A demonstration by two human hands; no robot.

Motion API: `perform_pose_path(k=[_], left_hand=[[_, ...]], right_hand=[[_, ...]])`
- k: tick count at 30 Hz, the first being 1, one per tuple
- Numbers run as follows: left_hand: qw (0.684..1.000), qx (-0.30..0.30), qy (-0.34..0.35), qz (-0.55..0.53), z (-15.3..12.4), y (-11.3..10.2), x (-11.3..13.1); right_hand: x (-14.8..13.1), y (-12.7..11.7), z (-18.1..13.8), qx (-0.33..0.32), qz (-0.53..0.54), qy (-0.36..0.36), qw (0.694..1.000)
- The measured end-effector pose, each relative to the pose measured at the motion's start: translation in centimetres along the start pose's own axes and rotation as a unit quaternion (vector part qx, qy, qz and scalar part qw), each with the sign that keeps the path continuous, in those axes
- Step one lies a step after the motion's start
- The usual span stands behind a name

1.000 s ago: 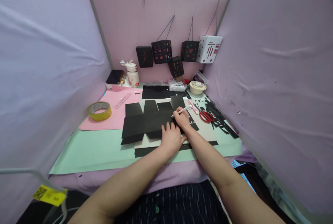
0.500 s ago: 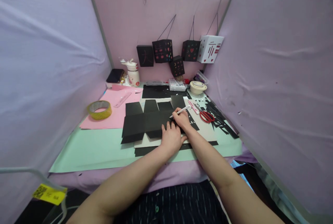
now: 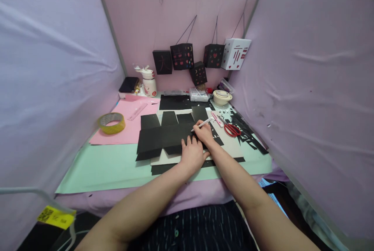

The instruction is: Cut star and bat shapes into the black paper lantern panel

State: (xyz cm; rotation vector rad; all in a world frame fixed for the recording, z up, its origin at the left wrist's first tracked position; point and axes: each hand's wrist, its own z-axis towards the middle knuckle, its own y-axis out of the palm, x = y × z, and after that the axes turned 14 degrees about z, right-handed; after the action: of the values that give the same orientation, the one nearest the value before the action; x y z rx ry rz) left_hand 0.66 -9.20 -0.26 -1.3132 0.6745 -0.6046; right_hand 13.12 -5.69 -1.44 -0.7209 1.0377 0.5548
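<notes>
My left hand (image 3: 192,155) lies flat with fingers spread on a black card cut-out (image 3: 157,138), which has several flaps along its edges. Just above it, my right hand (image 3: 204,132) is closed around a slim white pen-like tool (image 3: 208,121). The tool's lower end meets or nearly meets the card; whether it is a pen or a craft knife I cannot tell. Beneath the card lies a pale board (image 3: 230,150), with more black paper (image 3: 165,169) under its near edge.
Red-handled scissors (image 3: 232,129) and a pink cutter (image 3: 217,119) lie at the right, beside black paper scraps (image 3: 248,136). Pink paper (image 3: 122,139) on the left bears a yellow tape roll (image 3: 112,123) and a ruler (image 3: 137,111). A bottle (image 3: 150,85) stands behind; paper lanterns (image 3: 182,56) hang at the back.
The white tool in my right hand has tilted very slightly. My left hand and the black card have kept their places.
</notes>
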Motion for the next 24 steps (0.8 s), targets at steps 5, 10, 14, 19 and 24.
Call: perform_pose_path(k=[5, 10, 14, 19, 24], left_hand=[[1.0, 0.0, 0.0, 0.004, 0.1, 0.1, 0.0], [1.0, 0.001, -0.001, 0.005, 0.0, 0.0, 0.0], [1.0, 0.002, 0.0, 0.008, 0.0, -0.1, 0.0], [1.0, 0.004, 0.003, 0.016, 0.0, 0.1, -0.1], [1.0, 0.007, 0.006, 0.02, -0.1, 0.3, -0.1]], right_hand=[[0.2, 0.0, 0.1, 0.024, -0.006, 0.008, 1.0], [0.3, 0.1, 0.2, 0.021, -0.004, 0.008, 1.0], [0.3, 0.0, 0.1, 0.032, 0.004, -0.008, 0.999], [0.3, -0.9, 0.5, 0.171, 0.096, -0.093, 0.976], [0.2, -1.4, 1.1, 0.218, 0.116, -0.124, 0.961]])
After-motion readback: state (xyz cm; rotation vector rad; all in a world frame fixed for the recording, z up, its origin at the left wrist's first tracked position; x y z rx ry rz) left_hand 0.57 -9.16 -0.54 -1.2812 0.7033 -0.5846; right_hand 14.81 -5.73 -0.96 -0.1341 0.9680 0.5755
